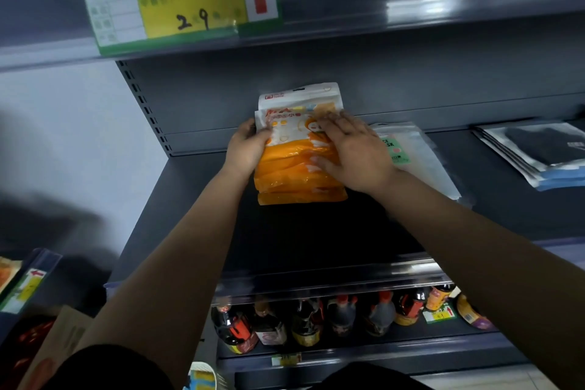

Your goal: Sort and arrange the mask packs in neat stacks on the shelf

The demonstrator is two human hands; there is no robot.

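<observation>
Orange mask packs (297,174) are lying stacked on the shelf (316,231), left hand (245,149) gripping their left edge, right hand (351,152) fingers (329,125) pressing flat on top.

A stack of mask packs (297,165) lies on the shelf (316,231) at frame centre. Just right lies another pack (411,149), with a further stack (544,152) at far right. Bottles (304,320) stand on the shelf below.

Price tag (177,3) above; sauce bottles (304,323) on lower shelf.
</observation>
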